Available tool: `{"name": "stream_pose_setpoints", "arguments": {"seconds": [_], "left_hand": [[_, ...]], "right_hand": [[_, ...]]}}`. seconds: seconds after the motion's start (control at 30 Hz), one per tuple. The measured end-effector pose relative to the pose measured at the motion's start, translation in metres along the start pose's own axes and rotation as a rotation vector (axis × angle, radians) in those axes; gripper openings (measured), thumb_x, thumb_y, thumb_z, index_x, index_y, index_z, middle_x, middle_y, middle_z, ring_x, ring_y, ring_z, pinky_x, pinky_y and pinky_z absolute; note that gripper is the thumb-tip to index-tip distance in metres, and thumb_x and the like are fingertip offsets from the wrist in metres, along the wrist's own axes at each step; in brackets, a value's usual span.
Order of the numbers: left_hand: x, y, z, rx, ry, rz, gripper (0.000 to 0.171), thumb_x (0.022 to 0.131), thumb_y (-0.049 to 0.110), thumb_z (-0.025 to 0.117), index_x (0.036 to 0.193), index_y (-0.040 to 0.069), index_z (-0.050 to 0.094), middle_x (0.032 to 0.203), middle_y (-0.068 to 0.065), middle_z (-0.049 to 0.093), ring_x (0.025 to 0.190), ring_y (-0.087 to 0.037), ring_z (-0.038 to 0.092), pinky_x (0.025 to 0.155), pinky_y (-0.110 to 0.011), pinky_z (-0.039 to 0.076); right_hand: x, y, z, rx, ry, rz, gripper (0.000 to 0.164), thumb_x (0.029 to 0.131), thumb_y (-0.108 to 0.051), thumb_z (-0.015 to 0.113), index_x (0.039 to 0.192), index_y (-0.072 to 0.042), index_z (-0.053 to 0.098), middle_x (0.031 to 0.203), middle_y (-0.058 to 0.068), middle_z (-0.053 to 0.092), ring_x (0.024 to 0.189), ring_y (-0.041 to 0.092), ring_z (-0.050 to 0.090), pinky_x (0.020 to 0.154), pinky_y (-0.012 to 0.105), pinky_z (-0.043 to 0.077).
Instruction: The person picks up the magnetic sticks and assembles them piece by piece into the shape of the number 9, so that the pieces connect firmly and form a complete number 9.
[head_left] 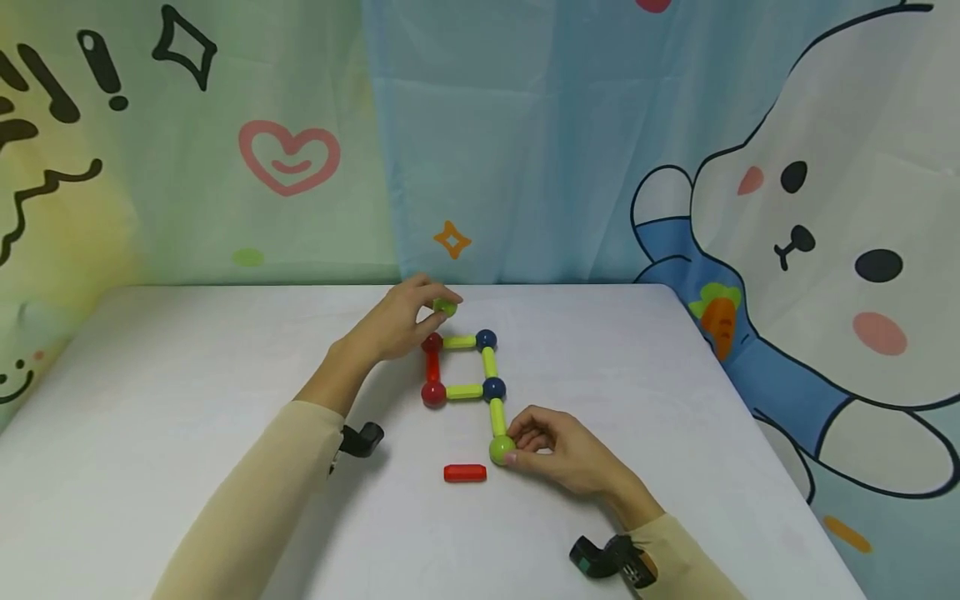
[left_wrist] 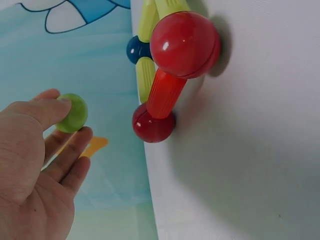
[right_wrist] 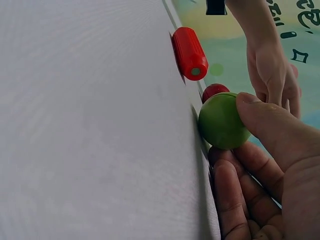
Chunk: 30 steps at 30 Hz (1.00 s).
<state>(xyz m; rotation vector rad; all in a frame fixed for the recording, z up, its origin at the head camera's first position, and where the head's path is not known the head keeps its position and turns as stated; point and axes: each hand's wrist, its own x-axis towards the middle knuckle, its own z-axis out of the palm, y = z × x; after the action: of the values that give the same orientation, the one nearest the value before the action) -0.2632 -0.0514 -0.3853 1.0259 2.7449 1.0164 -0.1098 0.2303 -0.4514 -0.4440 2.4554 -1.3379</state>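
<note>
On the table lies a square of magnetic-looking balls and rods. Its left side is a red rod [head_left: 432, 367] between two red balls [head_left: 433, 394]; two blue balls [head_left: 493, 388] form the right corners, with yellow-green rods [head_left: 464, 392] on the other sides. Another yellow-green rod [head_left: 498, 417] runs toward me from the near blue ball to a green ball [head_left: 501, 451]. My right hand [head_left: 564, 451] pinches that ball between thumb and fingers. Beyond the far red corner, my left hand [head_left: 401, 321] holds a second green ball [left_wrist: 74, 114] above the table, apart from the square.
A loose red rod [head_left: 465, 473] lies left of the near green ball. The white table [head_left: 187, 375] ends at a printed curtain [head_left: 480, 142] behind. Dark wrist-worn devices [head_left: 611, 560] sit on both sleeves.
</note>
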Motion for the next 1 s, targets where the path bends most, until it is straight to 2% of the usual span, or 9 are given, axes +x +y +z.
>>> {"name": "stream_pose_setpoints", "arguments": {"seconds": [0.37,0.73,1.0], "left_hand": [[-0.018,0.003,-0.006,0.029,0.002,0.035,0.029,0.101,0.013,0.064,0.130,0.017,0.069,0.128,-0.005,0.061,0.115,-0.023,0.059,0.100,-0.042,0.051],[-0.031,0.006,0.002,0.028,-0.028,0.061,0.029,0.100,0.012,0.065,0.128,0.018,0.069,0.127,-0.004,0.061,0.114,-0.020,0.060,0.099,-0.041,0.053],[-0.045,0.012,0.002,0.050,-0.029,0.086,0.028,0.099,0.016,0.067,0.127,0.019,0.070,0.122,-0.002,0.063,0.109,-0.024,0.063,0.096,-0.039,0.053]], "right_hand": [[-0.001,-0.003,0.000,0.005,-0.003,0.018,0.030,0.092,-0.028,0.079,0.113,-0.011,0.066,0.102,0.003,0.065,0.092,0.020,0.062,0.083,0.024,0.052],[0.001,0.000,0.001,-0.011,0.008,0.010,0.029,0.092,-0.028,0.079,0.111,-0.012,0.066,0.101,0.002,0.066,0.091,0.019,0.062,0.083,0.024,0.053],[0.000,0.000,0.002,-0.012,0.004,-0.003,0.029,0.092,-0.028,0.079,0.112,-0.011,0.066,0.102,0.002,0.066,0.091,0.018,0.063,0.083,0.025,0.053]]}}
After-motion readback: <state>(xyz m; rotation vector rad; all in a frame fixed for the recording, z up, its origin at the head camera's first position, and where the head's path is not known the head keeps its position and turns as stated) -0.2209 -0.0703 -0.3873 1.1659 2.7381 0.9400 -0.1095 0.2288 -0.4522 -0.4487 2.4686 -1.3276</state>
